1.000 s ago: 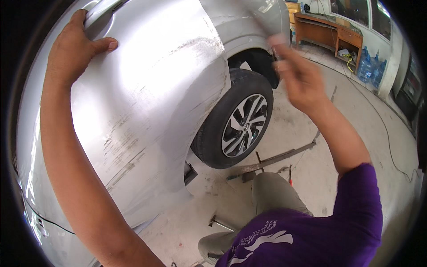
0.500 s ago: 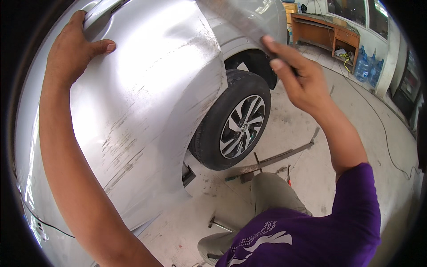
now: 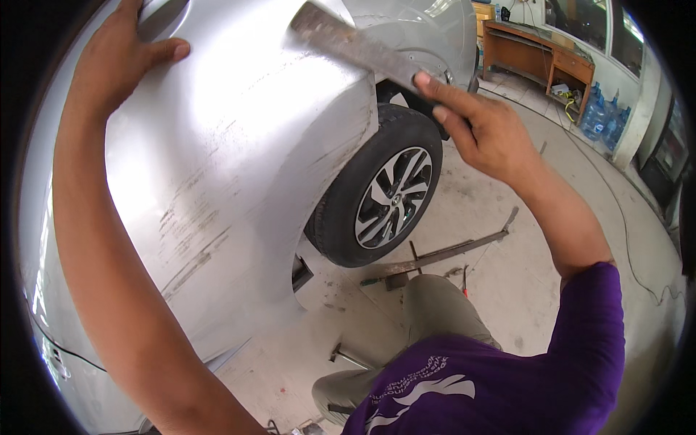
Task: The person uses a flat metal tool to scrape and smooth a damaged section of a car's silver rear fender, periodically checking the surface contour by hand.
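Silver bodywork fills the left half of the head view: a car's side panel (image 3: 239,145), scuffed with dark scratch marks that run from near the wheel arch down toward the lower left. The left hand (image 3: 116,61) lies flat and open against the upper part of this panel, fingers spread and pointing up, thumb out to the side, gripping nothing; its forearm runs down the left edge of the picture. The right hand (image 3: 482,130) is raised to the right of the panel and is closed around one end of a long flat metal bar (image 3: 355,45), with the forefinger stretched along it. The bar is dull grey with rusty patches and slants up and to the left from the hand, its far end lying over the top of the panel above the wheel arch; whether it actually touches the metal there cannot be told. Just below the bar and hand stands the tyre with its alloy wheel (image 3: 391,199). On the concrete floor (image 3: 507,290) beneath the wheel lies a long rusty metal strip (image 3: 442,255). The person's bent knee in grey trousers and purple shirt take up the lower middle. At the far right stand a wooden desk (image 3: 540,54) and blue water bottles (image 3: 600,112).
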{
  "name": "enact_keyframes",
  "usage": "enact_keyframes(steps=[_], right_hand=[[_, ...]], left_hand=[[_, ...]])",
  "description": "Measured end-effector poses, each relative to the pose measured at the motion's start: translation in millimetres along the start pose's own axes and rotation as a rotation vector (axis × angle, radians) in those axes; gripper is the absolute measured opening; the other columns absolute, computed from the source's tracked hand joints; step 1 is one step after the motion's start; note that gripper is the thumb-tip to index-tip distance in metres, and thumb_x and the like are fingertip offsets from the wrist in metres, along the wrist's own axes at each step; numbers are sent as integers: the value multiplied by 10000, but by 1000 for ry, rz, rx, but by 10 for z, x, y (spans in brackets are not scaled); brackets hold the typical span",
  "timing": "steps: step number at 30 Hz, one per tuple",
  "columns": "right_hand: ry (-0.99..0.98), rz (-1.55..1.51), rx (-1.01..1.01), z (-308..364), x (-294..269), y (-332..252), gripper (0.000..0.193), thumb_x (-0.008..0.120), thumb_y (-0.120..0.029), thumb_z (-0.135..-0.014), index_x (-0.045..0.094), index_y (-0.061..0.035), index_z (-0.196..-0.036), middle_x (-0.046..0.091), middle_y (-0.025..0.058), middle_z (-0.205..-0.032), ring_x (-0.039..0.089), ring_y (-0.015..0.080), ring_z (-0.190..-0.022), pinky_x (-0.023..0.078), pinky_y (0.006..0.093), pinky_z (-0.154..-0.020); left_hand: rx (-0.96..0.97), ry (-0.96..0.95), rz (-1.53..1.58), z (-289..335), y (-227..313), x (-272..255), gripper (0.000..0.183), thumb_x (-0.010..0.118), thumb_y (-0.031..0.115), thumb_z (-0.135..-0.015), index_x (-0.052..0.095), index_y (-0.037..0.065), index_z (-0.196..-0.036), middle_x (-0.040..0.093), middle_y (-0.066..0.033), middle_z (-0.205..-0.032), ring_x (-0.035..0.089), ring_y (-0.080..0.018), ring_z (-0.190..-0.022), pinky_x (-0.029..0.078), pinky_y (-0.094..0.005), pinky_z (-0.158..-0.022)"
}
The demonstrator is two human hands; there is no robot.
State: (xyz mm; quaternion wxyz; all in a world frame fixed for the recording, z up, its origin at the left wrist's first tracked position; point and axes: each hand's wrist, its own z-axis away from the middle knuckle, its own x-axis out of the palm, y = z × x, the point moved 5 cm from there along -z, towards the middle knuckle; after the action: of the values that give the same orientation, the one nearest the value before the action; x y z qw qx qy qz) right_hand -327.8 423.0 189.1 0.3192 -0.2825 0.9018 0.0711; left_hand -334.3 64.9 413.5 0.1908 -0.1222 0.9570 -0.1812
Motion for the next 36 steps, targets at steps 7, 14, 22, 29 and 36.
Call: enact_keyframes(steps=[7,14,22,29,36], right_hand=[[213,-244,-129,-39,-72,-91,424,623,-228,-971,599,-288,-1390,702,123,-852,678,322,-755,535,409,-683],[176,-378,-62,-2,-79,-161,356,583,-214,-1004,629,-192,-1357,721,119,-1138,694,358,-873,540,369,-772],[329,-303,-164,-119,-373,-134,376,587,-302,-999,607,-325,-1373,704,156,-831,689,357,-768,549,434,-713],[181,-162,-108,-205,-521,42,363,569,-301,-1013,613,-310,-1374,713,153,-858,708,327,-749,558,385,-727],[-164,-39,226,-158,-545,147,396,568,-189,-1021,571,-198,-1417,675,134,-1205,674,235,-1073,504,317,-939]], left_hand=[[-42,-80,212,85,431,-675,520,514,450,-992,593,-16,-1208,669,-272,-1124,640,-416,-1086,479,-475,-950],[-16,88,199,222,541,-808,353,510,296,-1001,612,-33,-1076,668,-278,-1058,614,-452,-1039,465,-498,-911],[6,-44,110,-172,-95,-75,658,431,578,-1018,549,46,-1387,668,-241,-1223,641,-395,-1153,485,-456,-996],[-4,-3,119,-57,60,-173,577,442,517,-1037,564,51,-1355,670,-242,-1207,653,-409,-1103,490,-473,-953],[-22,44,106,-58,141,-242,582,395,506,-1047,569,26,-1327,683,-228,-1181,648,-413,-1086,493,-472,-947]])
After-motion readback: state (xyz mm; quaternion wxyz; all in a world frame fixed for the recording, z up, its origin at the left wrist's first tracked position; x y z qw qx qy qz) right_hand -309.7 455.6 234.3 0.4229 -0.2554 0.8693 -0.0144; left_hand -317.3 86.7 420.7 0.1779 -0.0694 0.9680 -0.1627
